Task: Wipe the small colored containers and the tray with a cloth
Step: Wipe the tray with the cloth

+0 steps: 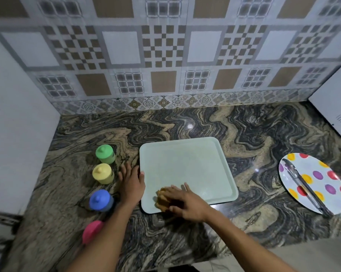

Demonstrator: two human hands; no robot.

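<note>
Pale green rectangular tray (187, 165) lying flat, bunched brown cloth (162, 199) on its near-left corner, four small lidded pots upright in a row left of it, green container (105, 154) farthest, yellow container (103, 173), blue container (101, 200), pink container (91, 231) nearest, partly hidden

Pink container (91, 231): half hidden behind my left forearm (106, 232).
Cloth (161, 198): mostly covered by my blurred right hand (187, 203).
White appliance (334, 107): cut off by the right edge.
</note>
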